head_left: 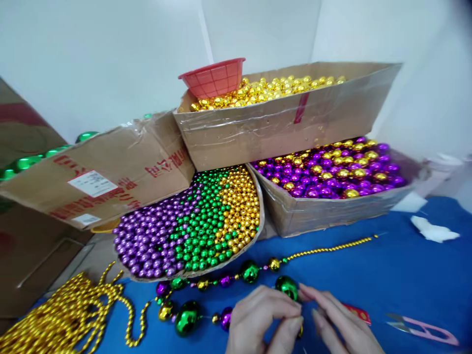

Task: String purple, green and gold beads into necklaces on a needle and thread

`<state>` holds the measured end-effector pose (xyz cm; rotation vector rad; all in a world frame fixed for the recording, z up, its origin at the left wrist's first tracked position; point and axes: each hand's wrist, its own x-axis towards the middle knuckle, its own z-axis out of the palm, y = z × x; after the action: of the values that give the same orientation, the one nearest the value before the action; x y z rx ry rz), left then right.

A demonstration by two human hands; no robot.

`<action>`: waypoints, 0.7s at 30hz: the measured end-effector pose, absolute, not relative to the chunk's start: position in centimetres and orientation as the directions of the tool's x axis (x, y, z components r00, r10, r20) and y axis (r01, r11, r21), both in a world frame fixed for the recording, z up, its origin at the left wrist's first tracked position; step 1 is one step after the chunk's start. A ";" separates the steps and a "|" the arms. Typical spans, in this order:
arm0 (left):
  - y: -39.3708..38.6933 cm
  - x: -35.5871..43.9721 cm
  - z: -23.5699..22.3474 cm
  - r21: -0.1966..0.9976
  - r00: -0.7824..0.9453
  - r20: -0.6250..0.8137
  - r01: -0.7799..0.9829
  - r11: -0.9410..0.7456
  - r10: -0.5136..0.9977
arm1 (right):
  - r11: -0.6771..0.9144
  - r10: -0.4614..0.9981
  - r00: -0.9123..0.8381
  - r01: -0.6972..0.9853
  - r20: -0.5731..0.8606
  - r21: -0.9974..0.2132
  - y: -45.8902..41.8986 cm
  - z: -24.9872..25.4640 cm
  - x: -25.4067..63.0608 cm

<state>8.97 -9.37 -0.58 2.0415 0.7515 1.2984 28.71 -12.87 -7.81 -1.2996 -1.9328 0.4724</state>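
Along the blue tabletop runs a string of beads in purple, green and gold, with a large green bead (188, 318) and a strand of small gold beads (334, 246) at its far end. My left hand (263, 319) is closed in a pinch at the near end of the string; what it pinches is hidden. To its right, my right hand (341, 322) has curled fingers, the upper fingertip beside another green bead (286, 287). Whatever this hand holds is too small to make out. A gold bead (301, 332) shows partly behind my left fingertips.
Scissors with pink handles (429, 330) and a red card (357, 313) lie right. Behind are a bin of small beads (260, 184), a box of gold beads (273, 132) bearing a red basket (214, 78), and a purple-and-gold bead box (332, 214). Gold bead strands (62, 314) lie left.
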 end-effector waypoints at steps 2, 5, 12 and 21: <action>-8.4 9.5 1.0 0.713 0.360 0.628 0.089 -0.696 0.690 | 0.454 0.888 -0.238 0.589 0.393 -0.669 -12.1 -5.5 28.0; -7.7 10.3 2.6 0.709 0.307 0.654 0.069 -0.702 0.691 | 0.509 0.860 -0.309 0.491 0.406 -0.707 -11.4 -4.4 27.0; -7.7 10.1 0.5 0.902 0.285 0.413 0.007 -0.432 0.865 | 0.207 0.964 -0.245 0.426 0.109 -0.880 -11.6 -5.9 28.1; -6.8 11.3 -8.8 0.427 0.758 0.114 0.546 -0.720 0.642 | 0.048 0.997 0.053 0.171 0.058 -0.984 -12.1 -2.2 30.6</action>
<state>11.29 -6.80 -8.79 2.5853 0.9103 0.3602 30.63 -12.08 -2.16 -1.3199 -1.3136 1.0412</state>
